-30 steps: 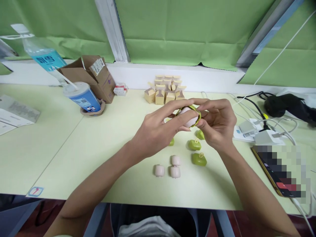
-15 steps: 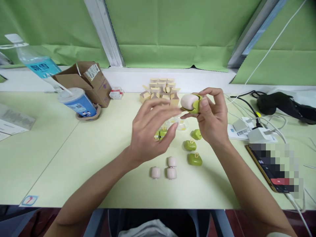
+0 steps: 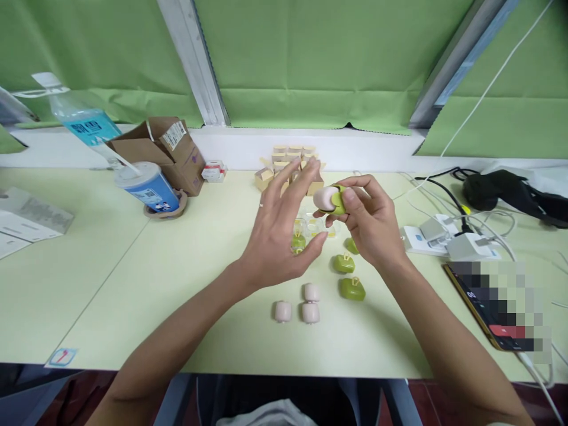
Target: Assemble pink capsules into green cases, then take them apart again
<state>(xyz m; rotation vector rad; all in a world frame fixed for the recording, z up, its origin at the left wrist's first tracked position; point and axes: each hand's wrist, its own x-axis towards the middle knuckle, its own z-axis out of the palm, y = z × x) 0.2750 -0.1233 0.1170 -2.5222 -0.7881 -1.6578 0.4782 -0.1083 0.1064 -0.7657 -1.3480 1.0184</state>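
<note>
My right hand [image 3: 373, 222] grips a small pale pink piece with a green cover [image 3: 329, 200] between thumb and fingers, pink end toward the left. Beside it, my left hand [image 3: 286, 228] is raised with fingers spread, holding nothing. Below the hands, green pieces with yellow loops [image 3: 352, 289] lie on the table to the right. Three pale pink pieces [image 3: 311, 312] stand nearer the front edge. Behind my left hand, a clear plastic tray [image 3: 331, 228] and another green piece [image 3: 298, 241] show in part.
Several small open yellow boxes [image 3: 265, 177] stand at the back. At left are a blue cup [image 3: 153, 189], a bottle [image 3: 89, 124] and a cardboard box [image 3: 177, 160]. To the right lie a power strip [image 3: 419, 241], cables and a phone [image 3: 488, 307].
My right hand has moved left and slightly down with the held piece. My left hand has turned its fingers upward. The view has shifted slightly.
</note>
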